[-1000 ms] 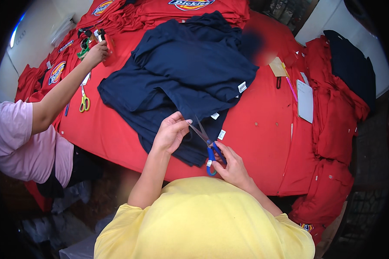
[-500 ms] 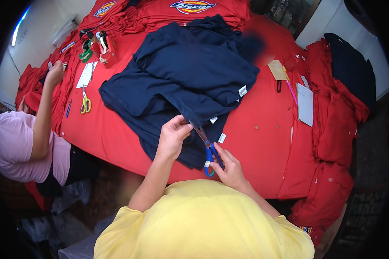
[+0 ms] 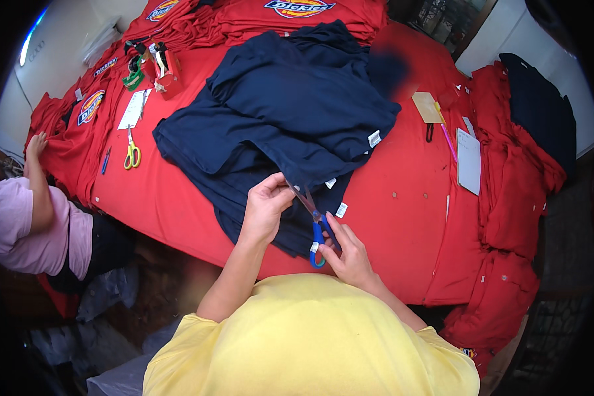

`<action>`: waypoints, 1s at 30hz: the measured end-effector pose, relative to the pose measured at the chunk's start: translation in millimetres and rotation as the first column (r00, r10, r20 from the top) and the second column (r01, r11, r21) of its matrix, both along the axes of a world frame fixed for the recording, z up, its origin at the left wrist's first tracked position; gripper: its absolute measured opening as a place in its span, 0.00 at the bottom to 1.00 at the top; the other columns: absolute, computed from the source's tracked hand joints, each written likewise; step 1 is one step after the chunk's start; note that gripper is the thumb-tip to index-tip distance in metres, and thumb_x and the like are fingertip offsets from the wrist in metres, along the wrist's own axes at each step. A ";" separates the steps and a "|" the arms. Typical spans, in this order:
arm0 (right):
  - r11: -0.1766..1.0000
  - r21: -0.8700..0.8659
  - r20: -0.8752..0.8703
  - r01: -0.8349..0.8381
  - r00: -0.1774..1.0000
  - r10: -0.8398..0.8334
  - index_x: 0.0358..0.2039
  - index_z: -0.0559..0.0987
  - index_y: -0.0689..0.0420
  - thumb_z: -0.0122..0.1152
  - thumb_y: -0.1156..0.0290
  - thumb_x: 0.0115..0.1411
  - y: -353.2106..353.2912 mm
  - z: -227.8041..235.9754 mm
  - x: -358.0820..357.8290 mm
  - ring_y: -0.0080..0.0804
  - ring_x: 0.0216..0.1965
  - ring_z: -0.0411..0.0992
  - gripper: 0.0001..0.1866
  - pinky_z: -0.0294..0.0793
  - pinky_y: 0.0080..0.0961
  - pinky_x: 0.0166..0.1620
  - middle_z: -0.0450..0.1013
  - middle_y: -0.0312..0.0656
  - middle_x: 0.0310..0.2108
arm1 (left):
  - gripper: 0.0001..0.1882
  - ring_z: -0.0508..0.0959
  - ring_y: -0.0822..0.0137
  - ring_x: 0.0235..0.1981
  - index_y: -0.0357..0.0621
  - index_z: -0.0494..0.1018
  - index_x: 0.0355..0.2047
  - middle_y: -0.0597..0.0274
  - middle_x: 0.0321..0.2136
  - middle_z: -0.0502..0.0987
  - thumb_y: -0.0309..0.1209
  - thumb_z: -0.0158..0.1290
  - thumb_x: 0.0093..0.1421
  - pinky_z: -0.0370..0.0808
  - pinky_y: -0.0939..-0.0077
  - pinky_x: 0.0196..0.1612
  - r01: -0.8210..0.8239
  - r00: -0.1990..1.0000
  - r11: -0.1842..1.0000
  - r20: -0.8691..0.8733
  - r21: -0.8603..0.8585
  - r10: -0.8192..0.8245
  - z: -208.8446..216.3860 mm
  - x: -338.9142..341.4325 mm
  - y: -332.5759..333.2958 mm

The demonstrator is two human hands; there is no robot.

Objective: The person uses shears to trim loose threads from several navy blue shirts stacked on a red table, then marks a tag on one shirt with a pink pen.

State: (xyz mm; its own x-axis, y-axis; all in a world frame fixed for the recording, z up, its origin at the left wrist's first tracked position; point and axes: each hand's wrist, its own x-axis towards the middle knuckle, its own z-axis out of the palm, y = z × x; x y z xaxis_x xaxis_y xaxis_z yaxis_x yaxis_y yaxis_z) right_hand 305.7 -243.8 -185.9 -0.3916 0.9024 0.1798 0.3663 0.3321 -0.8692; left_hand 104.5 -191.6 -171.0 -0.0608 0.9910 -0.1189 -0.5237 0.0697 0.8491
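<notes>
A dark navy garment (image 3: 290,99) lies in folds across the red-covered table in front of me, with small white tags (image 3: 374,138) along its right edge. At its near edge, my left hand (image 3: 268,206) pinches the fabric between thumb and fingers. My right hand (image 3: 348,256) grips blue-handled scissors (image 3: 317,231), its fingers in the handle loops. The scissor blades are parted and point up-left, their tips beside my left fingertips. Whether the tips touch cloth or thread is too small to tell.
Yellow-handled scissors (image 3: 132,157), a blue pen (image 3: 105,162), a paper slip (image 3: 134,109) and a red tape dispenser (image 3: 167,74) lie on the left. To the right are a white notepad (image 3: 468,162) and piled red garments (image 3: 511,191). A co-worker in pink (image 3: 39,224) is at far left.
The scissor blades have spread a little wider, while my left hand keeps its pinch. At the left, the co-worker's raised hand has come down and left toward the red garments.
</notes>
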 end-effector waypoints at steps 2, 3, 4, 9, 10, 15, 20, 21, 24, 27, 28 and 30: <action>1.000 0.030 0.027 0.004 1.000 -0.005 0.62 0.62 0.65 0.60 0.76 0.58 2.0 1.4 -0.7 0.31 0.31 0.75 0.32 0.76 0.27 0.34 0.70 0.48 0.34 | 0.14 0.65 0.82 0.24 0.33 0.73 0.45 0.66 0.32 0.77 0.18 0.54 0.57 0.62 0.87 0.27 0.002 1.000 1.000 -0.014 0.007 -0.002 4.0 1.8 -2.0; 1.000 0.027 0.027 0.003 1.000 -0.003 0.62 0.62 0.64 0.60 0.76 0.59 2.3 2.3 -0.5 0.31 0.31 0.75 0.31 0.75 0.27 0.34 0.70 0.48 0.34 | 0.15 0.64 0.82 0.23 0.33 0.73 0.46 0.66 0.32 0.77 0.18 0.54 0.57 0.61 0.87 0.26 0.003 1.000 1.000 -0.022 0.011 -0.003 5.5 2.2 -2.7; 1.000 0.023 0.026 0.001 1.000 -0.002 0.62 0.62 0.64 0.59 0.76 0.59 2.5 3.5 0.0 0.31 0.31 0.75 0.31 0.75 0.27 0.34 0.70 0.48 0.34 | 0.15 0.64 0.82 0.23 0.33 0.73 0.46 0.67 0.31 0.77 0.18 0.54 0.57 0.61 0.87 0.26 0.008 1.000 1.000 -0.020 0.013 -0.008 5.4 2.2 -2.9; 0.996 -0.085 -0.109 -0.002 0.994 -0.007 0.62 0.63 0.63 0.56 0.77 0.61 1.2 -11.3 1.5 0.32 0.29 0.73 0.29 0.73 0.26 0.35 0.69 0.46 0.33 | 0.15 0.65 0.83 0.23 0.33 0.73 0.46 0.69 0.30 0.76 0.18 0.54 0.57 0.61 0.87 0.27 0.007 1.000 1.000 -0.017 0.010 -0.007 5.7 3.0 -1.7; 0.998 -0.064 -0.088 0.001 0.996 -0.006 0.62 0.63 0.63 0.56 0.77 0.61 1.7 -12.9 3.5 0.31 0.30 0.73 0.28 0.73 0.25 0.35 0.69 0.46 0.33 | 0.15 0.65 0.83 0.24 0.33 0.73 0.46 0.69 0.30 0.76 0.18 0.54 0.57 0.61 0.87 0.27 0.004 1.000 1.000 -0.020 0.002 -0.003 4.8 3.6 -1.4; 0.984 -0.175 -0.132 -0.008 0.991 -0.015 0.62 0.64 0.62 0.57 0.76 0.60 0.1 0.3 3.9 0.31 0.32 0.71 0.29 0.72 0.25 0.38 0.69 0.45 0.33 | 0.14 0.67 0.82 0.24 0.33 0.73 0.46 0.67 0.31 0.77 0.18 0.54 0.58 0.63 0.87 0.28 0.012 1.000 1.000 -0.010 0.015 -0.012 2.9 2.6 -1.8; 0.994 -0.110 -0.084 -0.020 0.996 0.011 0.63 0.63 0.61 0.58 0.74 0.60 2.0 5.7 4.0 0.31 0.34 0.71 0.30 0.71 0.25 0.39 0.69 0.45 0.34 | 0.13 0.69 0.81 0.26 0.33 0.73 0.45 0.65 0.34 0.78 0.18 0.53 0.58 0.66 0.87 0.29 0.033 0.999 0.999 0.016 0.021 -0.033 2.9 0.2 -0.4; 0.994 -0.105 -0.080 -0.018 0.997 0.009 0.63 0.63 0.61 0.58 0.73 0.61 2.5 3.7 4.6 0.31 0.34 0.71 0.30 0.71 0.25 0.39 0.69 0.45 0.34 | 0.13 0.70 0.81 0.27 0.34 0.73 0.45 0.65 0.34 0.78 0.18 0.53 0.58 0.67 0.87 0.30 0.040 0.999 0.999 0.018 0.026 -0.041 2.2 -0.3 0.1; 0.994 -0.108 -0.079 -0.017 0.997 0.008 0.63 0.62 0.61 0.56 0.72 0.62 3.0 -3.1 7.4 0.31 0.34 0.70 0.29 0.70 0.24 0.39 0.69 0.45 0.34 | 0.13 0.74 0.79 0.30 0.34 0.73 0.45 0.64 0.35 0.78 0.18 0.53 0.59 0.71 0.86 0.34 0.026 1.000 1.000 0.012 0.005 -0.026 2.3 1.5 0.6; 0.993 -0.120 -0.095 -0.021 0.995 0.010 0.63 0.62 0.61 0.55 0.73 0.62 3.0 -4.5 7.9 0.32 0.34 0.70 0.29 0.70 0.24 0.39 0.69 0.45 0.35 | 0.13 0.76 0.77 0.34 0.34 0.73 0.46 0.64 0.35 0.78 0.18 0.52 0.59 0.73 0.84 0.38 0.033 0.999 0.999 0.013 0.010 -0.033 0.7 1.0 0.4; 0.994 -0.109 -0.102 -0.021 0.995 0.010 0.63 0.62 0.60 0.55 0.73 0.62 3.2 -6.4 8.0 0.32 0.33 0.70 0.28 0.70 0.24 0.39 0.69 0.45 0.35 | 0.14 0.75 0.78 0.33 0.34 0.73 0.46 0.64 0.35 0.77 0.18 0.53 0.59 0.72 0.85 0.37 0.025 1.000 1.000 0.007 0.001 -0.025 1.3 1.5 0.2; 0.991 -0.134 -0.106 -0.016 0.994 0.001 0.63 0.63 0.60 0.54 0.73 0.63 3.0 -6.4 8.3 0.32 0.33 0.70 0.28 0.70 0.24 0.39 0.69 0.44 0.35 | 0.14 0.74 0.79 0.33 0.34 0.72 0.46 0.65 0.35 0.77 0.18 0.53 0.58 0.72 0.85 0.36 0.009 1.000 1.000 -0.004 -0.013 -0.009 3.4 2.6 -0.4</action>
